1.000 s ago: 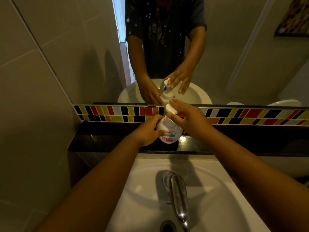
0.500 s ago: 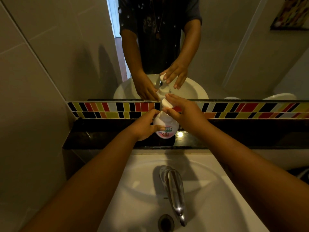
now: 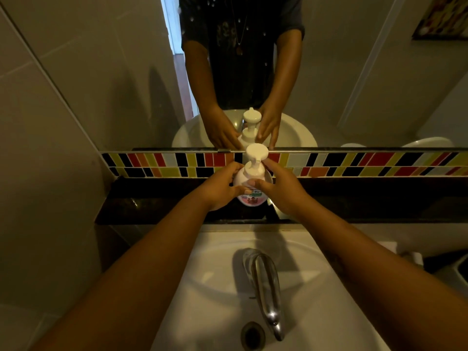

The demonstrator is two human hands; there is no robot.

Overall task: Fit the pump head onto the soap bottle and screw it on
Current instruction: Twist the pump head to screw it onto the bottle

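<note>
Bottle: round white plastic soap bottle (image 3: 249, 184) upright on dark stone worktop (image 3: 157, 206), white pump head (image 3: 256, 152) on top.
Left hand (image 3: 219, 187): grip wrapped on bottle body.
Right hand (image 3: 282, 184): grip pinching bottle's collar.

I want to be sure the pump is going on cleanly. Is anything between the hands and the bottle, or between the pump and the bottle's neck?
Nothing visible. The left hand and right hand touch the bottle directly, and the pump sits upright on its neck.

Both hands clasp the bottle (image 3: 252, 188) on the dark surface (image 3: 152, 203): left hand (image 3: 220, 188), right hand (image 3: 281, 187). The pump head (image 3: 256, 158) sits upright on top. A tap (image 3: 266, 287) stands near, over the sink (image 3: 316, 312).
</note>
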